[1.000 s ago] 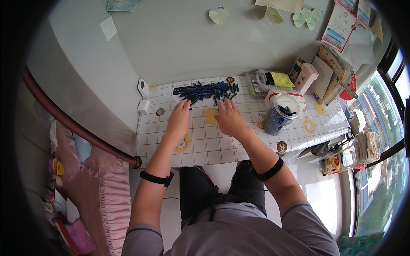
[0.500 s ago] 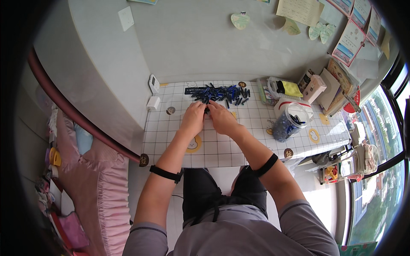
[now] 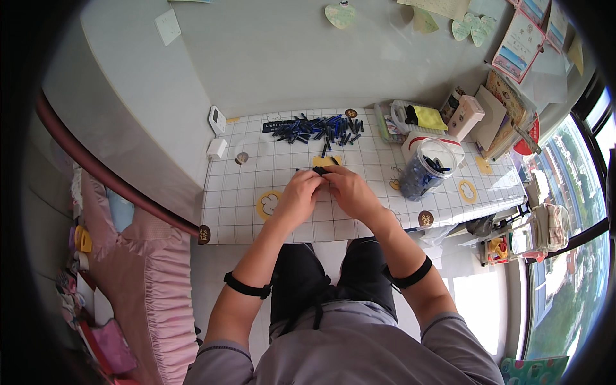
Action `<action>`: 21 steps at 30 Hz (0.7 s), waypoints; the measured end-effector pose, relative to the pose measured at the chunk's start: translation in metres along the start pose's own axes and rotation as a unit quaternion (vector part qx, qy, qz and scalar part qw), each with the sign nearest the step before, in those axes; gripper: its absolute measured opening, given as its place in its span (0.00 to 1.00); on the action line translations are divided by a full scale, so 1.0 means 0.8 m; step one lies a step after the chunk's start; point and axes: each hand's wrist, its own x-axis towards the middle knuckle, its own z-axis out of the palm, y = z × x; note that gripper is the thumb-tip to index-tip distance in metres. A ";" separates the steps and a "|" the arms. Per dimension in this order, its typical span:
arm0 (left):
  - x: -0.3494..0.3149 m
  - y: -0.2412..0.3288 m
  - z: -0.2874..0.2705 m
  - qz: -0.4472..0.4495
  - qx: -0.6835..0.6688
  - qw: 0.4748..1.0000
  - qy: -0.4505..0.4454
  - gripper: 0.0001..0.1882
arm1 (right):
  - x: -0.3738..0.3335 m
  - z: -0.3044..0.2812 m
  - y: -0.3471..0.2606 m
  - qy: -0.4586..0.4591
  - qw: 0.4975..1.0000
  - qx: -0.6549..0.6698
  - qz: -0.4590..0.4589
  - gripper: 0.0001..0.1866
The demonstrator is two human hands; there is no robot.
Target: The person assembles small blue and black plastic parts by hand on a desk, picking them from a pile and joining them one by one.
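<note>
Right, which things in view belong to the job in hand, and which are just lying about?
In the job:
- small dark pieces at the fingertips of the left hand and right hand
- loose heap of slim dark-blue and black sticks
- probably the clear round plastic jar of similar pieces

Lying about:
- pale pink upright box
- white rectangular device
- pink ruffled fabric cover

Tube pile [image 3: 314, 130] at the far side of the bench [image 3: 224, 192]

Loose tubes [image 3: 325, 151] lie just before the pile. Left of the pile are a timer [image 3: 217, 120] and, nearer the front, a power adapter [image 3: 216, 149]. Right of the pile sits a storage box [image 3: 388, 126], with upright books [image 3: 504, 112] farther right. To the pile's right and front stands a jar [image 3: 418, 185] with more tubes inside. Behind the pile rises the wall [image 3: 269, 64]; well left of it is a bed [image 3: 128, 282], well right, a window [image 3: 564, 282].
</note>
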 end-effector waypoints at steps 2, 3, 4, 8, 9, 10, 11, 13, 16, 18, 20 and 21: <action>-0.007 -0.002 -0.002 0.020 -0.010 0.999 0.034 0.10 | -0.006 0.001 -0.002 0.014 1.000 -0.012 0.005 0.10; -0.011 -0.002 -0.003 0.026 -0.014 0.999 0.045 0.10 | -0.008 0.002 -0.003 0.027 1.000 -0.010 0.003 0.11; -0.016 -0.002 -0.007 0.011 -0.004 0.999 0.045 0.12 | -0.010 0.003 -0.003 0.034 0.999 -0.007 0.003 0.11; -0.026 -0.004 -0.018 -0.019 0.090 0.993 0.067 0.17 | -0.014 0.006 -0.005 0.054 0.998 0.002 0.011 0.13; -0.028 -0.005 -0.021 -0.029 0.121 0.990 0.067 0.19 | -0.014 0.005 -0.007 0.058 0.998 0.008 0.025 0.14; -0.031 -0.005 -0.024 -0.041 0.152 0.985 0.068 0.22 | -0.014 0.006 -0.008 0.057 0.998 0.011 0.031 0.14; -0.033 -0.007 -0.026 -0.059 0.166 0.981 0.077 0.23 | -0.014 0.007 -0.009 0.058 0.998 0.015 0.037 0.14; -0.036 -0.010 -0.028 -0.077 0.160 0.981 0.073 0.26 | -0.014 0.010 -0.008 0.094 0.995 -0.018 0.031 0.14; -0.037 -0.017 -0.031 -0.062 0.103 0.990 0.073 0.26 | -0.011 0.013 -0.007 0.101 0.994 -0.032 0.038 0.13; -0.035 -0.020 -0.032 -0.051 0.049 0.996 0.054 0.26 | -0.009 0.013 -0.009 0.106 0.993 -0.048 0.036 0.13; -0.031 -0.018 -0.036 -0.048 0.015 0.998 0.037 0.26 | -0.006 0.013 -0.011 0.112 0.991 -0.064 0.027 0.12; -0.029 -0.014 -0.040 -0.073 -0.048 0.996 0.009 0.27 | -0.005 0.013 -0.012 0.114 0.990 -0.075 0.027 0.11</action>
